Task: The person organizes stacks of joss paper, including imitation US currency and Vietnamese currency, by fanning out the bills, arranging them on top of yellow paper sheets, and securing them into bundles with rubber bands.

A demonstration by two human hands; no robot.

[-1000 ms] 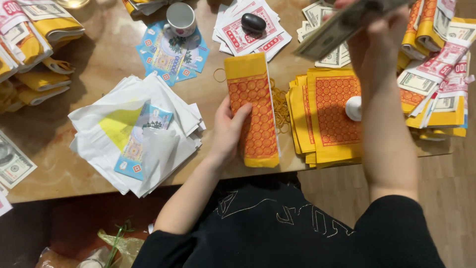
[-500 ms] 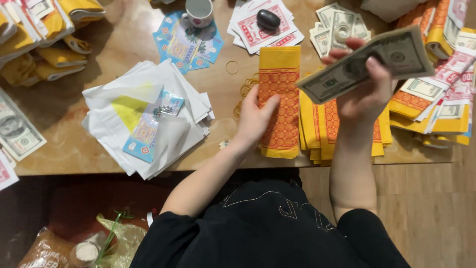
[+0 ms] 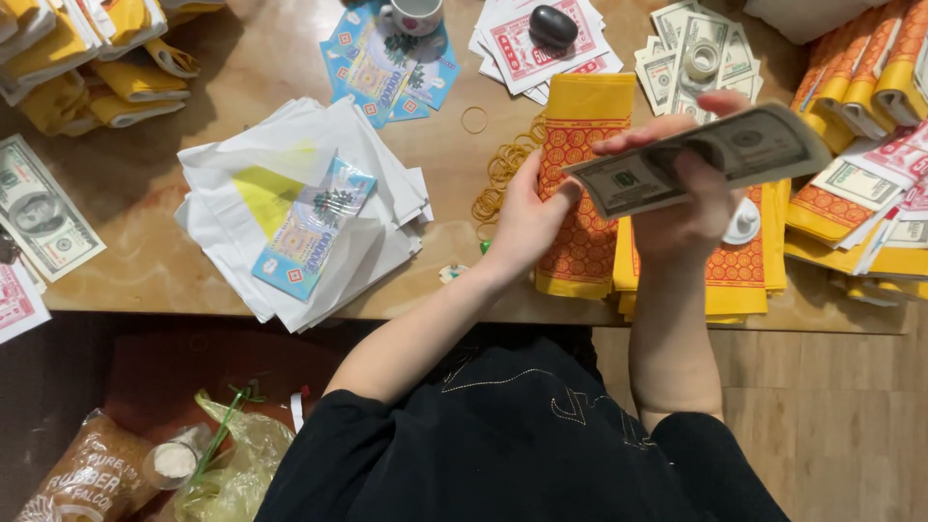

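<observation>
bundling paper money at the desk, partway through

my right hand is clamped on a thin stack of green banknote-style sheets, thumb on top, holding it level just above the yellow and orange paper. my left hand lies flat, fingers together, pressing on the long yellow packet with the orange patterned panel, which sits on the desk right in front of me.

as i judge it, a fair part is done: folded yellow bundles are piled at the far left and more wrapped ones at the far right. a lot is left too: loose red-printed notes under a dark smooth stone, blue notes under a white cup, and a heap of thin white sheets with one blue note on top.

the paper looks light and matt, the green sheets crisp and slightly bowed. tan rubber bands lie in a loose tangle beside my left hand. the desk top is glossy, mottled brown.
</observation>
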